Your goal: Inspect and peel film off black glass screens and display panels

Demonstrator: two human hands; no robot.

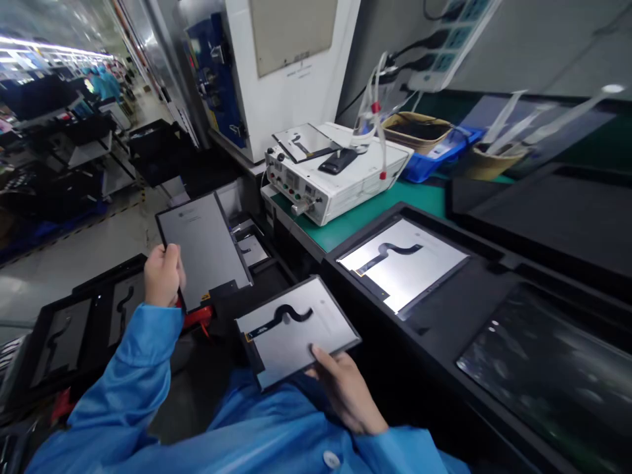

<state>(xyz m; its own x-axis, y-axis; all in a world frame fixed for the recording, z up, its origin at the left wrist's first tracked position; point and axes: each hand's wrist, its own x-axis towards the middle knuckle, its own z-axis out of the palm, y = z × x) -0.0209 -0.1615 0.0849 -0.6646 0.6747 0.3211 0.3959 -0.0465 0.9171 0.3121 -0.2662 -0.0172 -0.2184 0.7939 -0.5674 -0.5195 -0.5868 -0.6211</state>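
Note:
My left hand (164, 273) grips the lower left edge of a grey display panel (202, 240), which is raised and tilted at the left. In my right hand (345, 388) is a second silver panel (296, 316), held by its lower right edge with the thumb on its face. A curved black ribbon cable lies across that second panel. Farther right, a similar bright panel (402, 257) with a black cable rests in a black tray (449, 293). Both panels in my hands are apart from this tray.
A white control box (340, 184) carries another panel (306, 141) on the green mat (345, 227). Behind it are a blue bin (419, 169) and a brush cup (488, 163). Black trays with panels (64, 342) stand at left; distant people (106, 82) show upper left.

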